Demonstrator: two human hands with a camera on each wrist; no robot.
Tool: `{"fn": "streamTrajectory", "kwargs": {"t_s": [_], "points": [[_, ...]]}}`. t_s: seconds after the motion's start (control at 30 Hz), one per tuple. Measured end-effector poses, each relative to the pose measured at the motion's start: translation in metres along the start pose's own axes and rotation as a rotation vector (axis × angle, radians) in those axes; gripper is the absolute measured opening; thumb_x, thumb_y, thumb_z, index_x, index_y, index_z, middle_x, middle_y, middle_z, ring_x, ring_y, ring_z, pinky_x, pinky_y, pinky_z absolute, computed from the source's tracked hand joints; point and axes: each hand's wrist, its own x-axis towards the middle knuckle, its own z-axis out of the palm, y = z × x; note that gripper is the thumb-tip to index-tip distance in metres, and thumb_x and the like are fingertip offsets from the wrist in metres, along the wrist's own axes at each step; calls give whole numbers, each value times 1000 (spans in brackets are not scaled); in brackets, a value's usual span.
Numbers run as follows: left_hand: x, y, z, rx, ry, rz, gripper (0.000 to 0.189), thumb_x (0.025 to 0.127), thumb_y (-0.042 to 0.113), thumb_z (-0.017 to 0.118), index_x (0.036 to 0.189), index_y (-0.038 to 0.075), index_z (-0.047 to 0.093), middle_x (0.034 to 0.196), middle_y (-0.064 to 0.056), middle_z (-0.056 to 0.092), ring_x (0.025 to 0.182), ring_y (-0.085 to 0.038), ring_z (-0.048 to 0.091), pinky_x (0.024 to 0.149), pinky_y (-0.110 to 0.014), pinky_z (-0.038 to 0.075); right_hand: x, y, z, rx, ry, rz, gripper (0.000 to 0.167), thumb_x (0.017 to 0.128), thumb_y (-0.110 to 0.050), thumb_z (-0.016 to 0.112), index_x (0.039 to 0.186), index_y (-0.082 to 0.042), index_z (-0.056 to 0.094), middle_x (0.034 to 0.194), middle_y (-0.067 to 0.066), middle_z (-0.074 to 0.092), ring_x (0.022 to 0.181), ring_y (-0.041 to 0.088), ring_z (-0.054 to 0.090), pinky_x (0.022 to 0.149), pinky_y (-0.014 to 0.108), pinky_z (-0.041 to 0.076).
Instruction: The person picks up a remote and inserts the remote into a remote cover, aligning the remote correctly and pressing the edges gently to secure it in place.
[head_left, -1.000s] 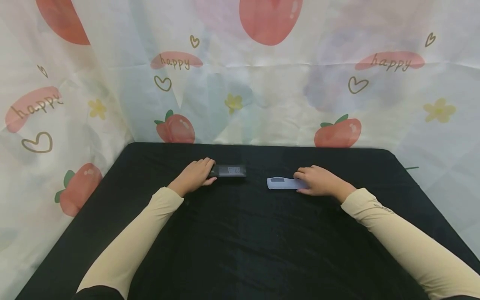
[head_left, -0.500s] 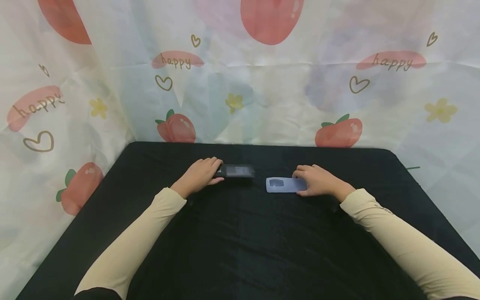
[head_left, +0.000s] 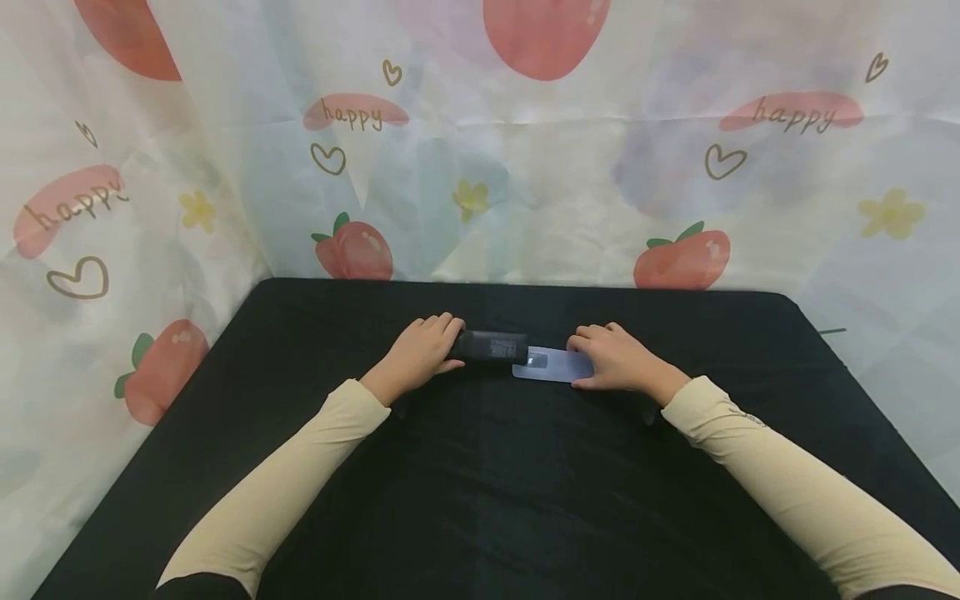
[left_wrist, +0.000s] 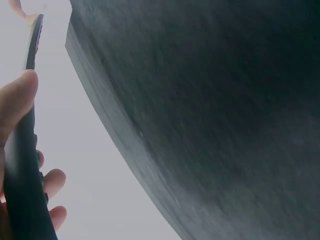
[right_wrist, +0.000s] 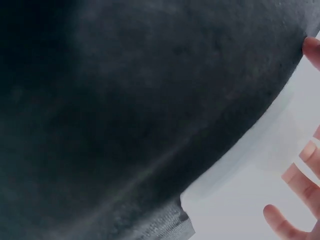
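Observation:
In the head view, my left hand (head_left: 420, 354) grips a black remote control (head_left: 491, 346) by its left end, back side with a printed label facing the camera. The left wrist view shows the remote (left_wrist: 25, 165) edge-on, with buttons along one side between thumb and fingers. My right hand (head_left: 622, 358) holds a translucent bluish remote cover (head_left: 555, 367), flat and with a rectangular window, by its right end. In the head view, the remote's right end overlaps the cover's left end; whether it is inside cannot be told. In the right wrist view, the right-hand fingers (right_wrist: 300, 185) show curved at the edge.
A black cloth (head_left: 510, 500) covers the table beneath both hands. Behind and to the left hangs a pale curtain (head_left: 555, 167) printed with fruit, hearts and flowers.
The left hand has moved right with the remote, and the right hand slightly left with the cover. The gap between them has closed, and their ends now overlap in view.

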Motion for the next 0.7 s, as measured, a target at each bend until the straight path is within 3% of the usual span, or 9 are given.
{"fn": "streamTrajectory", "kwargs": {"t_s": [0.37, 0.53, 0.7], "points": [[10, 16, 0, 71, -45, -1, 56, 79, 47, 70, 112, 8, 47, 96, -6, 53, 78, -17, 56, 67, -29, 46, 3, 1, 4, -16, 30, 4, 51, 64, -44, 83, 96, -11, 61, 90, 3, 57, 81, 18, 55, 78, 44, 42], [9, 17, 0, 30, -57, 22, 56, 79, 45, 71, 116, 10, 47, 98, -6, 54, 82, -18, 58, 71, -30, 49, 3, 2, 4, -1, 16, 16, 51, 64, -43, 83, 97, -11, 60, 91, 4, 57, 82, 18, 55, 78, 44, 42], [9, 18, -1, -39, -67, 67, 52, 80, 38, 72, 116, 11, 46, 96, -7, 52, 76, -18, 56, 66, -29, 46, 3, 2, 3, 27, 7, 15, 53, 64, -43, 83, 99, -10, 61, 93, 5, 58, 83, 19, 55, 76, 43, 41]]}}
